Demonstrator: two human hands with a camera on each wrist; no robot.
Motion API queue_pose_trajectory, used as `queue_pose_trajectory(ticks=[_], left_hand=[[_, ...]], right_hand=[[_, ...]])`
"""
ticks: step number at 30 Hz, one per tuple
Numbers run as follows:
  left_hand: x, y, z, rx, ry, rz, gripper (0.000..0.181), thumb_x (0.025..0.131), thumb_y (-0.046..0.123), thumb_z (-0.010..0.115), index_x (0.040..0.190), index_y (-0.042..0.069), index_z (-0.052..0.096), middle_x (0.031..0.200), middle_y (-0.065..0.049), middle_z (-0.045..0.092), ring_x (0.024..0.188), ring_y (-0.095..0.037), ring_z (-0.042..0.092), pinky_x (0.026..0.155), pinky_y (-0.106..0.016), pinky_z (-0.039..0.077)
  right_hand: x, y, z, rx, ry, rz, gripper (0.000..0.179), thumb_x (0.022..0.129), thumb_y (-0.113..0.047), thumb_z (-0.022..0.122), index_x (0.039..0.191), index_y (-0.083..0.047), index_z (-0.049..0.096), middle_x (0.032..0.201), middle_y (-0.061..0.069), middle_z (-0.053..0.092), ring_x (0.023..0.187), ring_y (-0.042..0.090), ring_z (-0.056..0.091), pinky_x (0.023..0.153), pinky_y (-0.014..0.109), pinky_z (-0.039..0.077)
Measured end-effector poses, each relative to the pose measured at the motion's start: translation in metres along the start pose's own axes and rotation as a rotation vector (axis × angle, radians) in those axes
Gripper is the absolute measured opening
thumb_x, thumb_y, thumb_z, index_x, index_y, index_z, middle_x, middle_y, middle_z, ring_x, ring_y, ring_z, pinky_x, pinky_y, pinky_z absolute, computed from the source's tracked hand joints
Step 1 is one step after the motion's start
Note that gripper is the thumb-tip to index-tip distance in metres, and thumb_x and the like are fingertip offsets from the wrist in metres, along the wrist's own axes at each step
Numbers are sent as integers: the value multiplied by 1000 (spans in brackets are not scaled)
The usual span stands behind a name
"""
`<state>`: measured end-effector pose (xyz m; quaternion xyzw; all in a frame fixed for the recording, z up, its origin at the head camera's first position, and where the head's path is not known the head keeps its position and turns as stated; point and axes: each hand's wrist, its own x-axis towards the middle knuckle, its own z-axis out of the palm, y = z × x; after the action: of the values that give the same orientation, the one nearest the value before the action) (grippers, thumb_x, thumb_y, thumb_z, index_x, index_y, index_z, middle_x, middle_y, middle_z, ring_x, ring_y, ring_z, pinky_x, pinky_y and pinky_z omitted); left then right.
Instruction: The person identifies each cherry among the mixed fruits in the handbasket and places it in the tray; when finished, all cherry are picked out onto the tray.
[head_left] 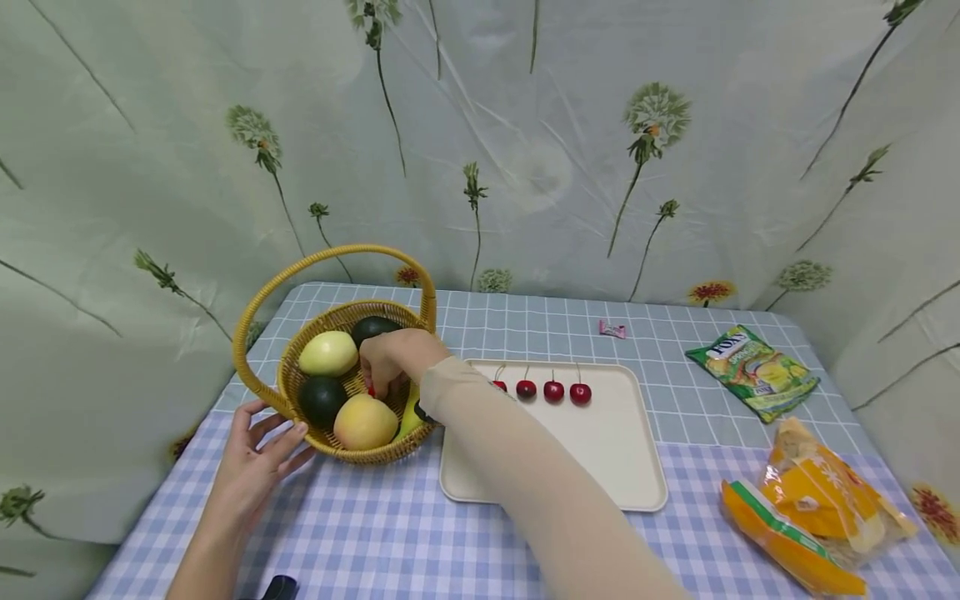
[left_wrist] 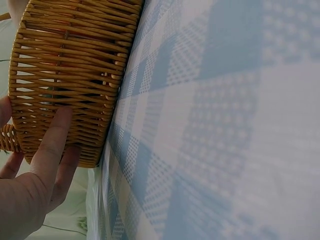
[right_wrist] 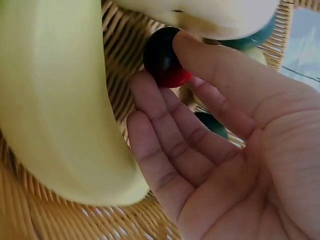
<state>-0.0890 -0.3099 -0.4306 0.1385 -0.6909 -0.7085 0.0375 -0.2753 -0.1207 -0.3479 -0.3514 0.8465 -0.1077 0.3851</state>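
Inside the wicker basket (head_left: 390,454), my right hand (head_left: 393,354) pinches a dark red cherry (right_wrist: 167,59) between thumb and fingers. A banana (right_wrist: 55,100) lies beside those fingers. Around the hand in the basket are a peach-like fruit (head_left: 366,422), a pale yellow-green fruit (head_left: 328,354) and two dark green fruits, one (head_left: 322,402) at the left and another (head_left: 373,328) at the back. My left hand (head_left: 251,458) touches the basket's outer left side near the handle's base, its fingers extended against the weave in the left wrist view.
Right of the basket, a cream tray (head_left: 600,467) holds several cherries (head_left: 553,392) in a row along its back; my right forearm crosses over it. A small pink wrapped candy (head_left: 612,329) lies behind. Farther right are a green candy bag (head_left: 756,372) and an orange-yellow package (head_left: 813,504).
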Motion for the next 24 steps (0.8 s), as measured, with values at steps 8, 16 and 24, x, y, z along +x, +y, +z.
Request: queue_pose_trajectory(ticks=[8, 16, 24], left_hand=[[3, -2, -1, -35, -12, -8, 56, 104, 3, 69, 135, 38, 37, 131, -3, 42, 100, -4, 71, 82, -25, 66], [4, 0, -4, -26, -22, -14, 56, 104, 2, 68, 134, 37, 36, 132, -5, 40, 100, -5, 70, 83, -26, 66], [3, 0, -3, -20, -23, -12, 57, 104, 2, 69, 134, 38, 36, 134, -7, 39, 100, -4, 70, 83, -26, 66]], right_hand=[[-27, 9, -14, -58, 38, -80, 16, 103, -16, 74, 118, -14, 72, 107, -2, 68, 91, 14, 66, 75, 22, 54], [-64, 35, -27, -78, 139, -144, 31, 102, -19, 75, 131, -10, 70, 116, 5, 72, 92, 13, 63, 81, 25, 55], [-113, 77, -28, -94, 201, -139, 27, 103, -20, 75, 129, -13, 71, 120, 4, 73, 110, 18, 68, 97, 34, 58]])
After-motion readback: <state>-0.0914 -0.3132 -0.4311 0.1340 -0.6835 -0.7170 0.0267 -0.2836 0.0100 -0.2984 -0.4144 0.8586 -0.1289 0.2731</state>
